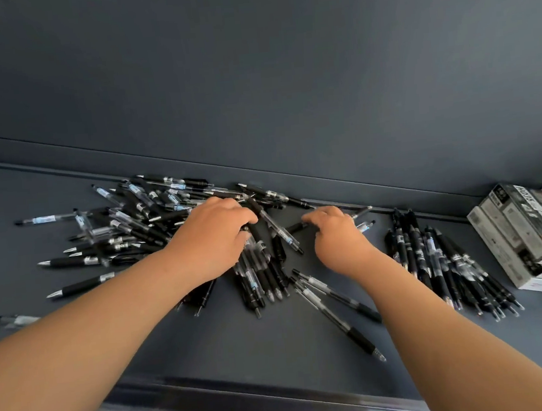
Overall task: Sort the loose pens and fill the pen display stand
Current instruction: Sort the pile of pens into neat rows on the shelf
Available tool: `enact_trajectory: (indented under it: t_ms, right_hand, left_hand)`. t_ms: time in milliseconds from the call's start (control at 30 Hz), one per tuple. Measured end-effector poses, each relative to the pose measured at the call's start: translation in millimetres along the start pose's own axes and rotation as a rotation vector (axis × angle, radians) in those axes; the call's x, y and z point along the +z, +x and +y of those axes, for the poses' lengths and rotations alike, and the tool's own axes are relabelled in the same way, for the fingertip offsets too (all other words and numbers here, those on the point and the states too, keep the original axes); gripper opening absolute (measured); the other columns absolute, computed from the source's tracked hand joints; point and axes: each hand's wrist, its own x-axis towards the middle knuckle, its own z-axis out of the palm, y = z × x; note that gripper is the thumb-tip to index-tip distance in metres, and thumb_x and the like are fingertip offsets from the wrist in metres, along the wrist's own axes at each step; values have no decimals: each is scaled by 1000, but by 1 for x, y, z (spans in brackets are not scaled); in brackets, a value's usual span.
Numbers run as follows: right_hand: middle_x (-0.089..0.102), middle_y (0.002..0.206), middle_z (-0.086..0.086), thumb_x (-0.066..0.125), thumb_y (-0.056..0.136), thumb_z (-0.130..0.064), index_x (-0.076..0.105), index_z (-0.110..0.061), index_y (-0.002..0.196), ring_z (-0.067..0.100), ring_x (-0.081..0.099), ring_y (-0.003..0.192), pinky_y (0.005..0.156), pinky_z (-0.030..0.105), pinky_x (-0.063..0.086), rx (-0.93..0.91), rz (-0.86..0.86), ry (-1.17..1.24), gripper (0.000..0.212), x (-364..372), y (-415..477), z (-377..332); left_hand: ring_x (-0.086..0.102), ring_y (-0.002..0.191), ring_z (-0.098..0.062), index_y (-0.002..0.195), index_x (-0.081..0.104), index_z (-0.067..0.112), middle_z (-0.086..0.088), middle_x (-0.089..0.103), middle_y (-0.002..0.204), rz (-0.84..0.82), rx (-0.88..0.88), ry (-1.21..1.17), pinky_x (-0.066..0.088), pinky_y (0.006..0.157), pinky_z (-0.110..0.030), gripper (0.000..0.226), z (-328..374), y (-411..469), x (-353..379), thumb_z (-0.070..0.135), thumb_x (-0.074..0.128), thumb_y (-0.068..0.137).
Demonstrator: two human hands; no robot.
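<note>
Dark grey tabletop (242, 345) meets a matching wall. A heap of loose pens (126, 218) lies left of centre, and the left hand (213, 239) curls its fingers round some of them. The right hand (338, 235) pinches 1 black pen (297, 226). A tidier bunch (438, 262) lies near stacked boxes (524, 235).

The loose pens (139, 216), black with part-clear barrels, lie in a crisscrossed heap at the table's (210, 351) left. The sorted bundle (438, 256) lies parallel at right, tips toward the near edge.
</note>
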Motion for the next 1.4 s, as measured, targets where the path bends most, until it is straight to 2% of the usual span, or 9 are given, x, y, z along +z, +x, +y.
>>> enact_trajectory:
  t_ms: [167,300,467,633,833,1000,1133,1233,1400]
  right_hand:
    - [57,124,3,49,92,-11,63,-18,119,28,44,117,101,38,37,-28,172,41,31,1,-17,-12]
    - [61,78,0,60,88,-23,64,-15,89,21,57,81,71,29,45,-26,137,147,9,0,-26,-40]
    - [64,92,6,62,87,-23,59,-10,95,24,55,86,67,28,38,23,60,5,15,12,-24,-56]
    - [54,77,2,61,75,-9,53,-9,95,22,51,69,55,26,37,151,7,179,21,7,-22,-57]
    - [41,68,9,61,71,-6,49,-13,77,18,34,64,59,30,29,217,-38,376,15,-5,-31,-55]
    - [42,71,8,60,76,-10,47,-15,79,18,36,66,60,29,30,209,-178,288,15,-6,-40,-65]
    - [47,68,8,61,76,-8,46,-11,75,20,41,62,56,25,33,186,-149,119,15,4,-40,-69]
    - [38,56,3,60,75,-7,36,-13,64,18,34,51,46,22,27,182,-120,70,27,8,-40,-70]
    - [32,54,2,62,74,-7,30,-15,60,20,31,52,46,23,24,167,-119,42,35,11,-41,-74]
  left_hand:
    - [42,113,-15,117,61,28,8,56,109,-12,4,-2,31,97,-27,25,-3,-8,-5,26,52,94]
    - [45,105,-15,101,66,28,9,55,94,21,-39,-6,34,85,-26,15,-4,-11,-6,33,56,92]
    - [48,97,-14,89,67,27,10,58,90,-14,-74,12,35,77,-27,15,-9,-15,-9,36,55,92]
    - [56,92,-13,92,69,26,11,64,91,-15,-137,-44,44,78,-29,13,-16,-23,-18,31,57,91]
    - [59,83,-10,86,67,26,15,63,81,-25,-175,-39,43,70,-27,9,-22,-32,-25,28,59,90]
    - [58,77,-10,79,65,24,13,61,76,-112,-190,-5,42,65,-27,18,-15,-40,-27,38,60,88]
    - [60,80,-13,86,66,21,6,65,82,-236,-227,51,49,69,-29,29,-13,-48,-29,49,62,83]
    - [57,85,-15,100,61,19,6,59,93,-302,-270,76,47,71,-29,41,-9,-57,-29,54,65,79]
    - [53,87,-17,107,49,19,5,53,95,-240,-354,57,43,70,-29,48,-4,-68,-23,49,69,77]
